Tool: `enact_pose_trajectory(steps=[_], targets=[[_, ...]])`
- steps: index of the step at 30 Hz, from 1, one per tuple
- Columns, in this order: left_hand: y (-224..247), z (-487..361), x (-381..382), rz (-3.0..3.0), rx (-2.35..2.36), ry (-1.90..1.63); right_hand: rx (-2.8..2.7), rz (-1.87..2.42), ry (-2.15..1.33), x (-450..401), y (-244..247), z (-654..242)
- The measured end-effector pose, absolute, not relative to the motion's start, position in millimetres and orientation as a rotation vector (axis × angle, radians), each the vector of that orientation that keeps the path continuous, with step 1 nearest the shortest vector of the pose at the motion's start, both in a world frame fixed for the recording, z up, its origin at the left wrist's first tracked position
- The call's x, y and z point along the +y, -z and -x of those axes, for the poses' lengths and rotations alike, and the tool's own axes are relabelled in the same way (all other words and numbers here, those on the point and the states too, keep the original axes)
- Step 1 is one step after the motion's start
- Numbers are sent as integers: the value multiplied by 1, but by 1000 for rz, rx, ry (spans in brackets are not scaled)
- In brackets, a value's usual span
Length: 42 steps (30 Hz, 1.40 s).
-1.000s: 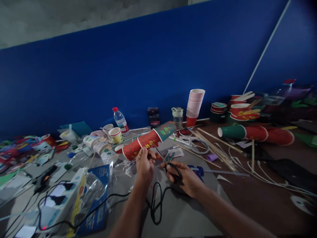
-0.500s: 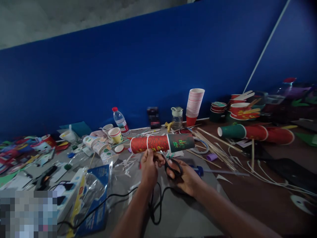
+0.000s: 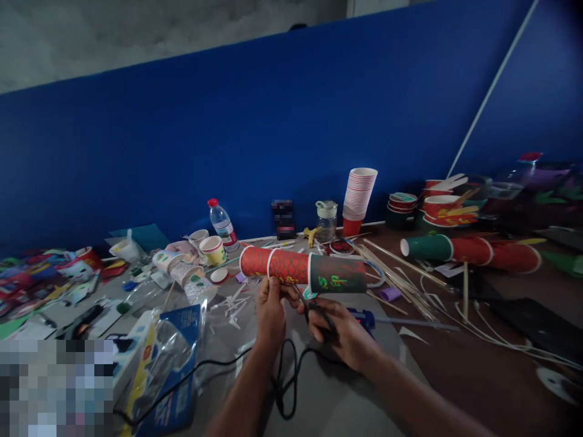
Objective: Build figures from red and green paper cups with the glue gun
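In the middle of the head view, my left hand [image 3: 273, 309] is closed on the underside of a tube of joined paper cups [image 3: 291, 266]. The tube lies sideways, with two red patterned sections and a dark green end bearing painted characters. My right hand [image 3: 341, 328] is wrapped round the handles of black scissors [image 3: 322, 318]. Their blades point up and left to the tube's underside, beside my left fingers. What lies between the blades is hidden. Behind my right hand lies a blue tool [image 3: 364, 318], perhaps a glue gun.
A stack of paper cups [image 3: 359, 200], a glass jar [image 3: 326, 221] and a water bottle [image 3: 222, 224] stand along the blue partition [image 3: 228, 133]. Wooden sticks [image 3: 401, 279] and another cup tube [image 3: 473, 252] lie right. A black cable [image 3: 286, 388] loops in front.
The green end of the cup tube has dipped and swung slightly right. My right hand and the scissors have tilted, their handles now more edge-on. My left hand keeps its hold.
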<state>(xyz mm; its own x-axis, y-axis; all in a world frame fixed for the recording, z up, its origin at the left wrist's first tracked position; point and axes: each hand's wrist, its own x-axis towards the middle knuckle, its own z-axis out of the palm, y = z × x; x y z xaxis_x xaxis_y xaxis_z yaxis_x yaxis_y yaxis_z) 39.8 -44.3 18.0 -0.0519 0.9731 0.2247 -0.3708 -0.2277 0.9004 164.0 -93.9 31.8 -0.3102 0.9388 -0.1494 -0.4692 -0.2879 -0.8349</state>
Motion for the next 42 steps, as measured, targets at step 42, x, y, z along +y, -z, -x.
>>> enact_pose_trajectory(steps=[42], targets=[[-10, -16, -20, -1225, 1048, -1723, -2446, 1831, -209, -28, -36, -228]])
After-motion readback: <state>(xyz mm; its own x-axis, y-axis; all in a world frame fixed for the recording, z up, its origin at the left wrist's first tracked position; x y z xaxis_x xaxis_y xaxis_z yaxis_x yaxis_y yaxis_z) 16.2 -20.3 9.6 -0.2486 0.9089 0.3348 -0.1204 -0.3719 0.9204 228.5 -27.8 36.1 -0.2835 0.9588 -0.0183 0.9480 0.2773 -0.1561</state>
